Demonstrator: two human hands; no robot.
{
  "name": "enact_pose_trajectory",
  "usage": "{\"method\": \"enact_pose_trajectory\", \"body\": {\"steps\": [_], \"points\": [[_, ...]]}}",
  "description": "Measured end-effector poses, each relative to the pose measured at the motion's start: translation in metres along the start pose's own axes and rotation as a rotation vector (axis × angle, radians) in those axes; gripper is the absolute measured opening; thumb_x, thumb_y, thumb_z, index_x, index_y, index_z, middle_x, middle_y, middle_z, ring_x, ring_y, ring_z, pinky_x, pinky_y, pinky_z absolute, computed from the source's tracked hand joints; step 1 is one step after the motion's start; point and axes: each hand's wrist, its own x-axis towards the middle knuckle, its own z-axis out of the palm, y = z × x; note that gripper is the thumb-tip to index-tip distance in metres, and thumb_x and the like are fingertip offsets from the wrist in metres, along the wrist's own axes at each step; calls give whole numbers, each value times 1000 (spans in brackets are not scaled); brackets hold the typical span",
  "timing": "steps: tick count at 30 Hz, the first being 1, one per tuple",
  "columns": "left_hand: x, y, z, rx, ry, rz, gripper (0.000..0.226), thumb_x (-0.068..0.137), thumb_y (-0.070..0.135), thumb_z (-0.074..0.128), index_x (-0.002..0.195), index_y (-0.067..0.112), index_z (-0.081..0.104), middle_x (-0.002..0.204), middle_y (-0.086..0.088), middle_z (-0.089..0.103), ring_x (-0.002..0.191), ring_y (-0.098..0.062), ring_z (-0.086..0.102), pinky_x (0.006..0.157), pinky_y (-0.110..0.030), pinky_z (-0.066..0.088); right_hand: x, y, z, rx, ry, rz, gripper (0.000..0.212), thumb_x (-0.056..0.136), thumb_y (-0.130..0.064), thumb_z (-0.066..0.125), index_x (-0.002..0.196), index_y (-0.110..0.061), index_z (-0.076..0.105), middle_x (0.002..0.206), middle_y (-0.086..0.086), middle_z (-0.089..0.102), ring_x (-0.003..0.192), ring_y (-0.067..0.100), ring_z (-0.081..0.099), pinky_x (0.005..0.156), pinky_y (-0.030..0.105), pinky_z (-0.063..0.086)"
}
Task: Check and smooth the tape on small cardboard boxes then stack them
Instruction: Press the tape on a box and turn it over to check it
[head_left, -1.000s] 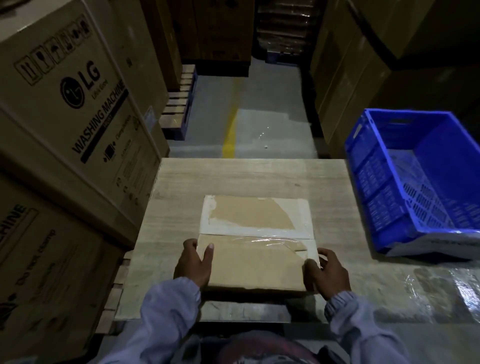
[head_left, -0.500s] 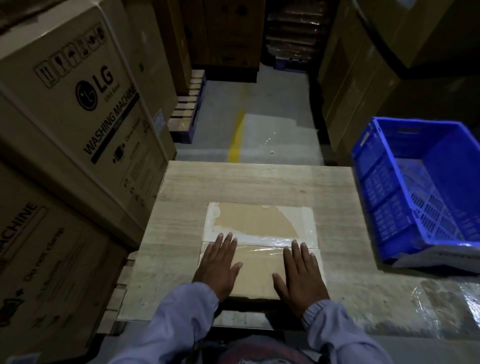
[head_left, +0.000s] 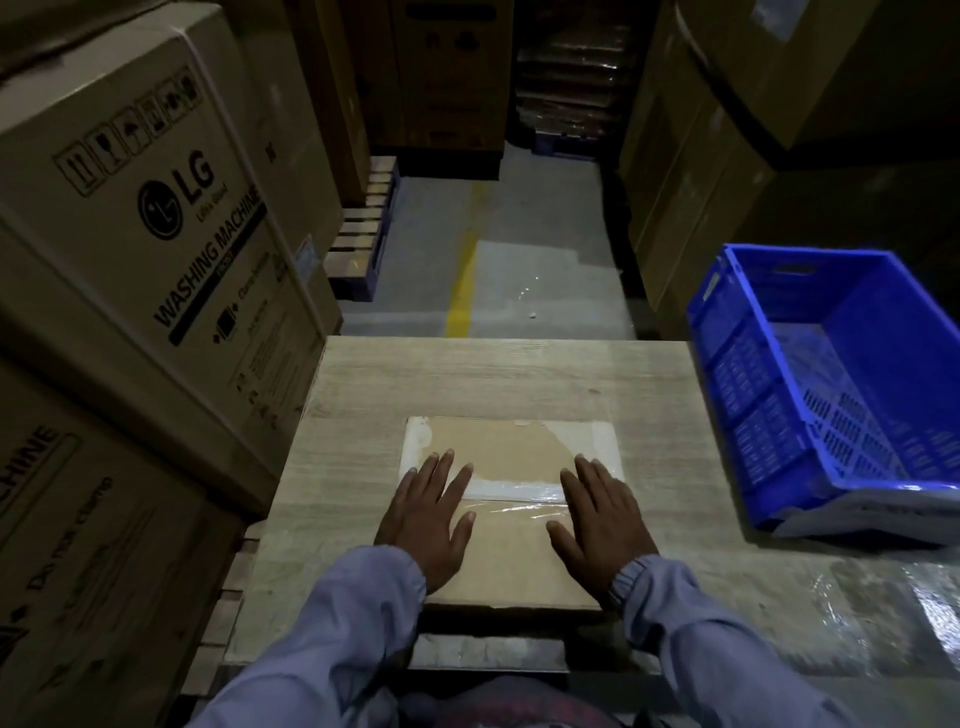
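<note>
Dim warehouse, and on the pale wood-grain tabletop (head_left: 493, 374) the flat brown cardboard box (head_left: 514, 566) lies under left hand (head_left: 431, 514) and right hand (head_left: 602, 519), both spread flat pressing its clear tape seam (head_left: 514, 506), gripping nothing; looks mid-smoothing, next probably needs edge grips to stack.

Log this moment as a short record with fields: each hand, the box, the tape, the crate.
left hand: flat, fingers straight, palm down on the cardboard box, left side
right hand: flat, fingers straight, on its right side
cardboard box: lies flat on the wooden table
tape: clear strip across the box top, between the hands
blue crate: right of the box, apart from it
</note>
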Motion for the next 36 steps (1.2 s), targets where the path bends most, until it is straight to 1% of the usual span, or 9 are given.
{"method": "enact_pose_trajectory", "body": {"steps": [4, 9, 13, 15, 21, 24, 28, 31, 36], "points": [[1, -2, 2, 0, 27, 1, 61, 92, 52, 34, 149, 32, 28, 159, 1, 24, 144, -20, 24, 117, -40, 20, 1, -1, 2, -14, 7, 11, 66, 90, -57, 42, 143, -18, 42, 155, 7, 32, 144, 25, 26, 114, 42, 25], [22, -4, -9, 52, 13, 2, 61, 90, 57, 30, 145, 30, 36, 150, -4, 36, 133, -27, 37, 109, -43, 28, 24, 6, -11, -16, 81, -8, 49, 84, -53, 49, 120, -21, 54, 131, 3, 48, 117, 27, 47, 94, 39, 37], [26, -10, -1, 36, 24, -24, 65, 92, 59, 31, 152, 38, 17, 161, 1, 14, 148, -21, 12, 118, -40, 7, 34, 16, -2, -17, 5, 85, 74, 88, -62, 36, 149, -21, 29, 159, 9, 19, 144, 29, 19, 113, 44, 21], [26, -11, 1, 29, 30, -21, 66, 92, 59, 33, 152, 39, 16, 162, 3, 13, 149, -18, 9, 119, -41, 7, 33, 19, 5, 19, 9, 96, 75, 89, -64, 32, 152, -25, 22, 162, 5, 10, 148, 24, 8, 115, 43, 18], [27, -11, -2, -9, 32, -26, 66, 89, 60, 38, 150, 41, 22, 161, 4, 17, 148, -17, 12, 119, -42, 10, 35, 20, 7, 129, 57, 96, 70, 90, -57, 42, 150, -23, 30, 161, 3, 16, 149, 20, 9, 117, 37, 19], [25, -9, -4, -28, 50, -68, 70, 87, 62, 40, 150, 35, 26, 161, 1, 17, 147, -19, 15, 117, -46, 11, 35, 21, 9, 189, 73, 144, 74, 89, -54, 45, 148, -11, 33, 159, 9, 20, 147, 24, 15, 117, 36, 18], [18, -6, -6, -102, 144, -317, 82, 81, 57, 50, 148, 15, 30, 159, -9, 18, 138, -28, 26, 109, -47, 21, 26, 19, 0, 635, 109, 480, 77, 86, -44, 61, 148, -14, 28, 147, 12, 40, 131, 31, 42, 105, 35, 34], [0, -10, -1, -282, 210, -523, 77, 84, 51, 55, 147, 15, 29, 155, -10, 25, 129, -34, 34, 102, -48, 32, 2, 25, -4, 823, -34, 766, 69, 89, -48, 59, 148, -23, 34, 142, 6, 50, 123, 28, 52, 98, 33, 40], [-24, -7, 11, -515, 204, -572, 65, 93, 30, 59, 149, 13, 31, 137, -19, 49, 120, -41, 44, 101, -46, 38, -30, 16, -16, 1043, -132, 720, 35, 91, -45, 59, 126, -40, 57, 120, -3, 66, 99, 13, 61, 87, 28, 43]]}}
